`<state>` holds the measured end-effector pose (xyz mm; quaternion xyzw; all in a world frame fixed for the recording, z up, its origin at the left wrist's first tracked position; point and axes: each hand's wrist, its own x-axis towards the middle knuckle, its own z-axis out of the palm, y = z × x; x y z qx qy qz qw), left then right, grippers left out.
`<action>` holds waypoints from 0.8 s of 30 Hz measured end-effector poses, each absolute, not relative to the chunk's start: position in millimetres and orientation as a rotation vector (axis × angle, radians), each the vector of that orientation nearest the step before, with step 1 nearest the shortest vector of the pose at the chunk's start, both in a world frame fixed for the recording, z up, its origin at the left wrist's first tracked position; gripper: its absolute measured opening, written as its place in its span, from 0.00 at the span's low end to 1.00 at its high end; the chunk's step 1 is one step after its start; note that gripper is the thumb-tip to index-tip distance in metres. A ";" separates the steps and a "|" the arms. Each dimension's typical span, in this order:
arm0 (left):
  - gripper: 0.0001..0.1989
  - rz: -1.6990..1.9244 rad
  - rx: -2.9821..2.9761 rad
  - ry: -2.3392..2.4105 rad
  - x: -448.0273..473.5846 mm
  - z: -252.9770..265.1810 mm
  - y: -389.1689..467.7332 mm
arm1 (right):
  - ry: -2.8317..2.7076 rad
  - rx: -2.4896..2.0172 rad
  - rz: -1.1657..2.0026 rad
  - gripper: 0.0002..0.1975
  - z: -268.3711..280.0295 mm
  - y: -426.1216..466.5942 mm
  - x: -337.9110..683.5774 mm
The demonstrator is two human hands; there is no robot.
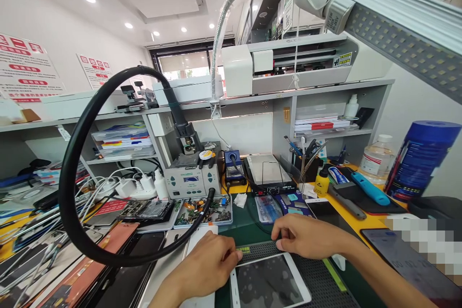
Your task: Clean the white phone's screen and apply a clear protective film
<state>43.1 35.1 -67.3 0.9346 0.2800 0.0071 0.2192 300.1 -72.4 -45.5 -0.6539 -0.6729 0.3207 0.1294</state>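
A white-framed tablet [269,281] with a dark, blotchy screen lies on a black perforated mat [317,274]. My left hand [212,260] is at the tablet's far left corner, fingers curled and the thumb tip close by the mat's edge. Beyond the far right corner, my right hand [306,236] has its thumb and forefinger bent down together over the mat. Whatever either hand pinches is hidden or too small to make out. A yellow-green label [243,250] on the mat shows between the hands.
A hot air station [193,178] stands behind, its thick black hose [68,192] looping across the left. Small parts fill a clear tray [220,221]. Stacked tablets and screens [126,269] lie left. A phone [325,211], yellow bottle [322,184] and blue canister [422,159] stand or lie right.
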 end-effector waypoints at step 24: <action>0.21 -0.025 2.486 0.903 50.8 -65.5 29.2 | -1.937 -1.909 0.905 0.14 -48.1 -73.9 300.1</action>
